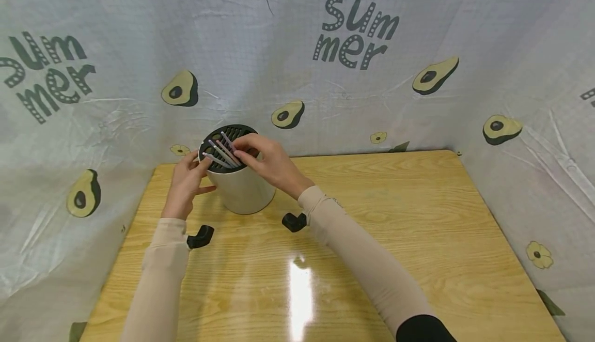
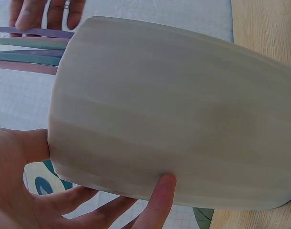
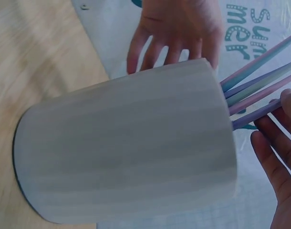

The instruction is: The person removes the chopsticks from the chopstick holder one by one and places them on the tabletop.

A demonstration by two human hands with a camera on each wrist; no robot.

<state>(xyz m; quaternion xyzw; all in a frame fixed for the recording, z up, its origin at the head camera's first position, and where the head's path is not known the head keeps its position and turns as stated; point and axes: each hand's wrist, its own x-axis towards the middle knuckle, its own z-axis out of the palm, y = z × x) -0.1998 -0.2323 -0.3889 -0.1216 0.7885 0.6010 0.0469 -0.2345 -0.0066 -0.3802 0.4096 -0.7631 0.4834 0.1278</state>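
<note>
Head view shows a white cylindrical holder [image 1: 241,189] standing upright at the far left of the worktop [image 1: 400,228], its black slotted lid [image 1: 228,145] facing up. Several thin pastel sticks [image 1: 224,153] poke out of the slots, their long axes leaning up and toward the far left. The right hand [image 1: 265,161] lies over the right side of the lid, its fingers [image 1: 241,152] closed round the sticks' lower ends; from the right wrist view they seem to pinch only the lowest purple stick [image 3: 260,113], though blur makes this uncertain. The left hand [image 1: 186,184] steadies the holder from the left, fingers [image 2: 161,200] spread and straight against the wall near the rim. So the sticks sit directly under the right fingers, with that hand the nearer one. Behind stands a cloth backdrop [image 1: 372,73] printed with avocados.
</note>
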